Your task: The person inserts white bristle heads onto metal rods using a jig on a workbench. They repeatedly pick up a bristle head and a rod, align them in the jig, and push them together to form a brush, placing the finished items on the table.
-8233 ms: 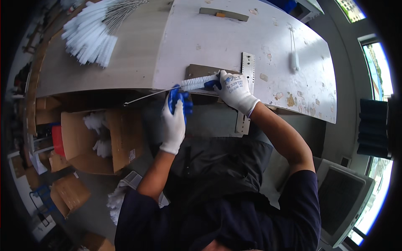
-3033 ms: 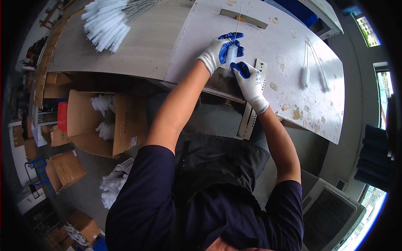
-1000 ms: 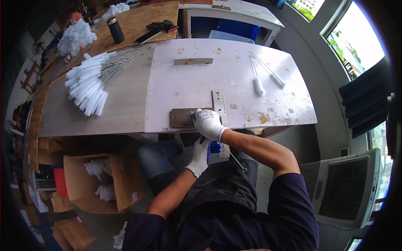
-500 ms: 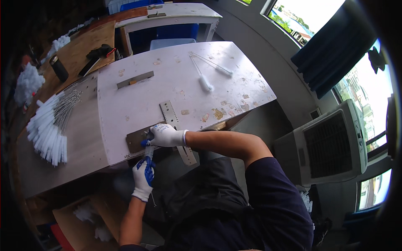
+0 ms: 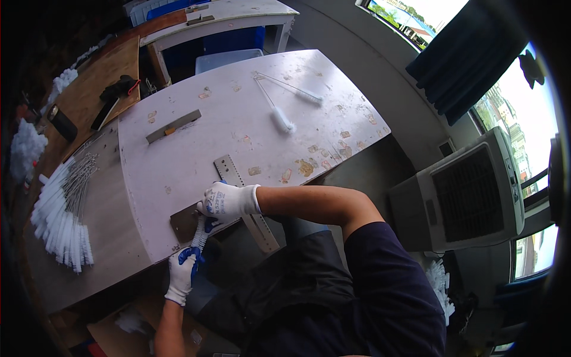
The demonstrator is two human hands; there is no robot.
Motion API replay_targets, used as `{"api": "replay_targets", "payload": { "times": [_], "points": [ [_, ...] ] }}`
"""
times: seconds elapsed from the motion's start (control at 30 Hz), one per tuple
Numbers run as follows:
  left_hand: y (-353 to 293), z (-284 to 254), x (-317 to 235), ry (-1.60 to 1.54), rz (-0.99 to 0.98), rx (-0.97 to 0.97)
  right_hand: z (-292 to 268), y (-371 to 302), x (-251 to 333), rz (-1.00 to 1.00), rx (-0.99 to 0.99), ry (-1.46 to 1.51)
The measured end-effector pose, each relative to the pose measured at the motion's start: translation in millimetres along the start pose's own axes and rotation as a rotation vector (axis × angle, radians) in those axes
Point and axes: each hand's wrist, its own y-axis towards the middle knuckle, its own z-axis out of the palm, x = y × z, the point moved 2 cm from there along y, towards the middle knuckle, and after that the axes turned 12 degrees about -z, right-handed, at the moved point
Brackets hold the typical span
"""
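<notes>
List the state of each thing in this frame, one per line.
Left hand: gloved, gripping the brush's lower end.
Right hand: gloved, pressing the brush at the table edge.
Brush: held between both hands.
Two finished brushes: lying loose on the table.
Brush pile: fanned out, untouched.

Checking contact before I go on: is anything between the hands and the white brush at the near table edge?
Nothing visible. The right hand presses on the brush beside the metal ruler, and the left hand grips its lower end below the table edge. Both gloved hands touch it directly.
</notes>
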Motion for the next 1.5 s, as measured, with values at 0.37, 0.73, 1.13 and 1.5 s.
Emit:
{"api": "replay_targets", "payload": {
  "times": [0.37,0.73,1.13,1.5],
  "points": [
    [-33,18,-25,0.886,0.522,-0.815,26,-7,28,0.213,-0.111,-0.116],
    [6,42,-8,-0.803,0.153,-0.730,27,1,29,0.223,-0.145,-0.165],
    [78,26,-64,-1.057,0.177,-0.722,27,-2,14,0.219,-0.150,-0.024],
    [152,45,-119,-0.541,-0.126,-0.288,30,-1,10,0.181,-0.383,0.070]
  ]
}}
